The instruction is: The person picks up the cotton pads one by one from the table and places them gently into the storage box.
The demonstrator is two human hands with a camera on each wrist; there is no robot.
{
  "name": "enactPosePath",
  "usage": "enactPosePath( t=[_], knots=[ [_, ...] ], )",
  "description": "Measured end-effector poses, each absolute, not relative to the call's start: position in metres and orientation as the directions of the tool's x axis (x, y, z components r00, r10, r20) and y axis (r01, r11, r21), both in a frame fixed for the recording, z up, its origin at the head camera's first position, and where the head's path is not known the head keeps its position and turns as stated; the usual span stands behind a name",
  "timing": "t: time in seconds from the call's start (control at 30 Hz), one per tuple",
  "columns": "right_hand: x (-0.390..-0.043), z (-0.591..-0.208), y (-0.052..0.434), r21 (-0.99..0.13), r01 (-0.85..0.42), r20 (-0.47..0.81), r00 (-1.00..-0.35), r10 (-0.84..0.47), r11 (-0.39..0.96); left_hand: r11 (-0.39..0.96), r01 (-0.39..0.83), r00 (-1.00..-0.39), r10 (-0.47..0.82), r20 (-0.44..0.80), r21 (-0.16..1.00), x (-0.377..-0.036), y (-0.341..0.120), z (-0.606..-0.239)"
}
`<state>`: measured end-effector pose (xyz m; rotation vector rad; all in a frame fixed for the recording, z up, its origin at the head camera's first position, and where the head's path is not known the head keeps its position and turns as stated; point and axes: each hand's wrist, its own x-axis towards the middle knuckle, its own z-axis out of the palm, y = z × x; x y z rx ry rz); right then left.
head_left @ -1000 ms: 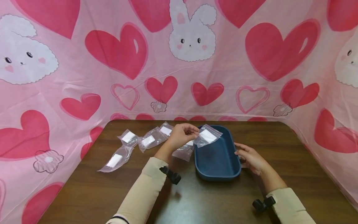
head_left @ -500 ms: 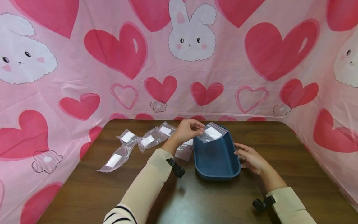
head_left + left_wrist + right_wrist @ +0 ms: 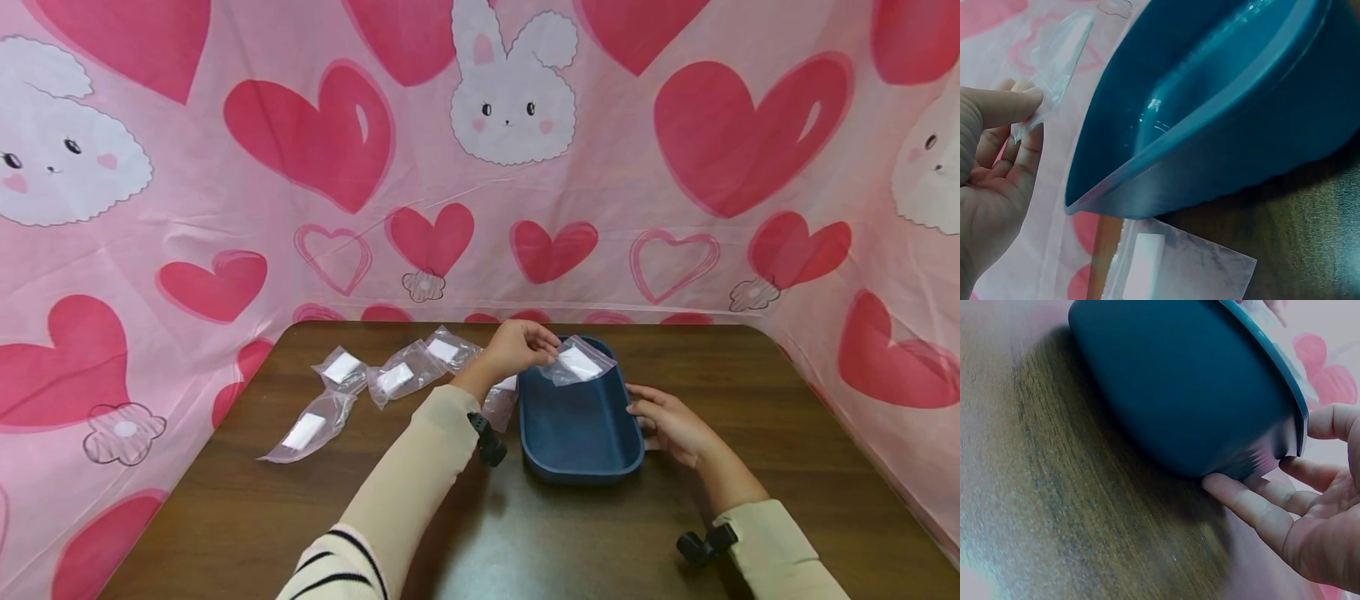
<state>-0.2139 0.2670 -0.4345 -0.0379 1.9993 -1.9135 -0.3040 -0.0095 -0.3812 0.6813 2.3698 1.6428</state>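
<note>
Left hand (image 3: 517, 346) pinches clear zip bag (image 3: 579, 363) over blue tray (image 3: 577, 425) at frame centre; right hand (image 3: 670, 423) rests open-fingered against tray's right wall.

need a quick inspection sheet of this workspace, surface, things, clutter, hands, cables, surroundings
surface: dark brown wooden table, bare wood showing in front.
job's things: deep blue oval plastic tray; small clear plastic bag with a white pad inside, held over the tray's far end.
clutter: four more clear bags with white pads lying left of the tray, a fifth one against the tray's left side.
hands: left hand pinches the held bag; right hand has straight fingers against the tray's right wall.
cables: nothing seen.
surroundings: pink cloth printed with red hearts and white rabbits behind and beside the table.
</note>
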Motion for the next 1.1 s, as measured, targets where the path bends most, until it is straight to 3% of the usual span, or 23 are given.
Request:
enactPosePath(
  t=[1.1],
  knots=[
    [-0.213,-0.435,0.264,-0.973,0.221,-0.229,-0.929,-0.290,0.061,0.470,0.175,-0.938,0.348,0.000,0.865,-0.316,0.018,-0.399]
  ],
)
